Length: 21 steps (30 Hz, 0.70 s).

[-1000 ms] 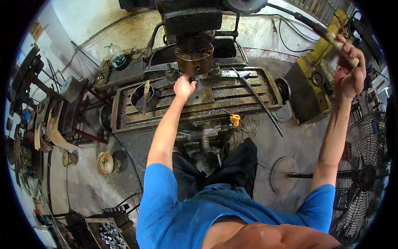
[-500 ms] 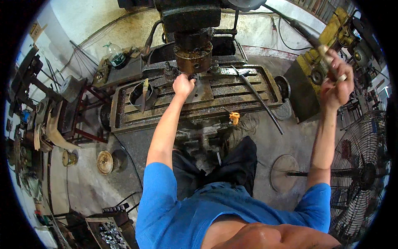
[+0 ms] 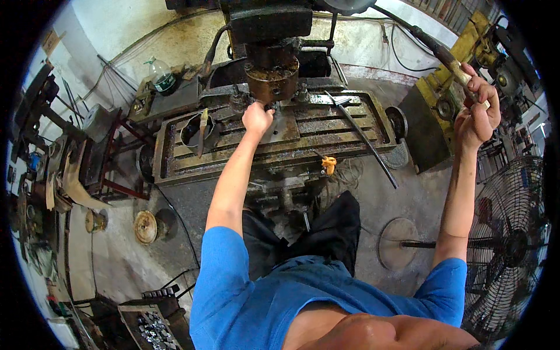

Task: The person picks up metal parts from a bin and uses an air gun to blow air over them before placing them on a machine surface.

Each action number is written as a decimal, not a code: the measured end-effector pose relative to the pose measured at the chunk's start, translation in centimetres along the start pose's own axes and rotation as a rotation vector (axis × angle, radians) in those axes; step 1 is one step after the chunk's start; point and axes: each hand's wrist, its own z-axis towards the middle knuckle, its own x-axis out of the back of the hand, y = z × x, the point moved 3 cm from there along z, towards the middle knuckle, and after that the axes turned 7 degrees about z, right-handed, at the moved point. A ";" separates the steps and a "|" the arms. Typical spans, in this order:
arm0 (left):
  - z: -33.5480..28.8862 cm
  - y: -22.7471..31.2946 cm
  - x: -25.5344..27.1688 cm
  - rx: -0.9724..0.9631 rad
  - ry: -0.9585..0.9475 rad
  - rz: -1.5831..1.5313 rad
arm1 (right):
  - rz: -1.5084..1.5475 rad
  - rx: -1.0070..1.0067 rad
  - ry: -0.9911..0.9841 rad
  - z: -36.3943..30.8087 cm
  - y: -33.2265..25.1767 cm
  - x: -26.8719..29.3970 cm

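Under the round brown spindle chuck (image 3: pixel 273 80) of a milling machine, my left hand (image 3: pixel 257 118) is closed, thumb side toward a small dark piece. Whatever its fingers grip is hidden by the hand. It sits low over the slotted machine table (image 3: pixel 326 135). At the upper right, my right hand (image 3: pixel 477 114) is closed round the worn, pale end of a long lever (image 3: pixel 444 56) that runs up to the machine head (image 3: pixel 268 23). A brush (image 3: pixel 203 131) rests across a metal pot (image 3: pixel 191 135) on the table, left of my left hand.
A long metal bar (image 3: pixel 367 143) slants over the table's front edge. An orange object (image 3: pixel 329 165) hangs at that edge. To my right stands a fan (image 3: pixel 513 239) with a round base (image 3: pixel 399 244). A plastic bottle (image 3: pixel 161 77) is on the left bench.
My right hand and the lever end have shifted slightly, and the hand is less blurred now. My left hand stays in place under the chuck.
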 end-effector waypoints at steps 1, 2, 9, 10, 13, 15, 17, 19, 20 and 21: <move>0.0 -0.3 -0.2 0.003 -0.023 0.008 | 0.007 -0.009 0.021 -0.5 0.2 -0.3; -0.1 0.0 -0.2 0.015 -0.028 0.017 | 0.000 -0.011 0.043 -1.2 0.2 -0.4; -0.3 0.8 0.7 0.045 -0.048 -0.008 | 0.029 -0.023 0.085 -3.1 0.7 -0.2; -0.2 0.7 0.7 0.043 -0.052 -0.001 | 0.057 -0.027 0.067 -2.3 0.4 -0.2; 0.2 0.0 0.3 0.009 -0.080 -0.004 | 0.066 -0.006 0.113 -2.2 0.6 -0.8; -0.2 -0.4 0.4 -0.013 -0.087 -0.079 | 0.074 -0.028 0.124 -3.6 0.9 -0.3; -0.6 -1.2 1.2 -0.102 -0.082 -0.133 | 0.111 -0.043 0.119 -3.6 0.7 -0.3; -1.6 -2.7 2.4 -0.176 -0.036 -0.263 | 0.086 -0.034 0.127 -3.6 0.8 -0.5; -2.3 -3.4 3.4 -0.229 -0.017 -0.244 | 0.089 -0.030 0.132 -3.8 0.7 -0.5; -3.2 -4.4 4.2 -0.191 -0.065 -0.340 | 0.092 -0.027 0.136 -3.7 0.7 -0.7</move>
